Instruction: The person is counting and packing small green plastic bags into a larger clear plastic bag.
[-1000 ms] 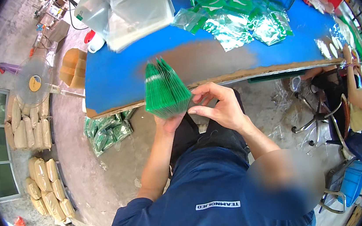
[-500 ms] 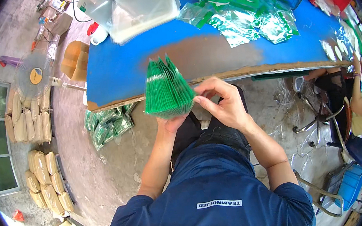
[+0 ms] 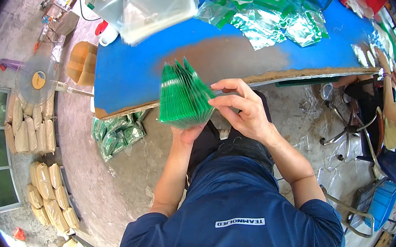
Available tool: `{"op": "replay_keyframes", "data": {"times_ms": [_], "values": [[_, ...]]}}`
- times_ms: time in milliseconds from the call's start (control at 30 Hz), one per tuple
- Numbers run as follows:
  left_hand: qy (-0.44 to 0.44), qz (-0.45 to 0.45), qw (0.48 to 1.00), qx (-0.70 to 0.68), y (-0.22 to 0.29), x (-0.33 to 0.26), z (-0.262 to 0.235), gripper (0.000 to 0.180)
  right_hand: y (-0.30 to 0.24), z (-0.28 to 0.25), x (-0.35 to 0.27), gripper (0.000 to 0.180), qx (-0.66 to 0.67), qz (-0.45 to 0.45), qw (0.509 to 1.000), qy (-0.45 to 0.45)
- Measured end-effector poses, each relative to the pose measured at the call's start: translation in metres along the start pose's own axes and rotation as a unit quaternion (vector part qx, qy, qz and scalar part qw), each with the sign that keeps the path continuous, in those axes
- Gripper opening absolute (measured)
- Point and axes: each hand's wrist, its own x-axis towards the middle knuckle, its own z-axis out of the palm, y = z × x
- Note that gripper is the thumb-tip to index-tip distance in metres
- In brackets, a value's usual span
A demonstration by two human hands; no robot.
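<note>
A thick stack of green plastic packets (image 3: 182,98), fanned out at its edges, rests in my left hand (image 3: 191,133) in front of the table edge. That hand grips the stack from below, and most of its fingers are hidden behind the packets. My right hand (image 3: 244,109) is at the stack's right side, with thumb and forefinger closed on the edge of a green packet there. Its other fingers are bent and slightly apart.
The blue table (image 3: 129,68) has a worn brown patch. On it lie clear plastic sleeves (image 3: 159,9), a heap of green packets (image 3: 278,11) and a white mug (image 3: 108,35). More packets (image 3: 117,134) lie below left. A fan (image 3: 39,80) stands left; another person's arm (image 3: 390,89) is far right.
My right hand has shifted slightly up along the stack's right edge, and its fingers have straightened a little. The left hand holds the stack in nearly the same place.
</note>
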Motion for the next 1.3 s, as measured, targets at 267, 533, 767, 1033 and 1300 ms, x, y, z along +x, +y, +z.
{"op": "replay_keyframes", "data": {"times_ms": [267, 533, 767, 1033, 1300], "values": [[-0.034, -0.017, 0.999, 0.013, -0.001, -0.001, 0.003, 0.046, -0.006, -0.002, 0.005, 0.024, -0.021, -0.011, 1.000, -0.009], [-0.021, -0.027, 0.999, 0.034, 0.002, -0.003, 0.001, 0.039, -0.003, 0.004, 0.004, 0.023, -0.026, -0.010, 1.000, 0.014], [0.029, 0.009, 0.998, 0.049, -0.001, -0.007, 0.001, 0.038, -0.004, 0.006, 0.007, 0.029, -0.092, -0.086, 0.991, -0.041], [-0.020, -0.006, 0.998, 0.052, 0.003, -0.007, -0.004, 0.037, -0.009, 0.005, 0.008, 0.022, -0.073, -0.049, 0.996, -0.026], [-0.007, 0.005, 0.998, 0.065, 0.005, -0.006, -0.004, 0.039, -0.005, 0.012, 0.007, 0.030, -0.077, -0.046, 0.996, 0.001]]}}
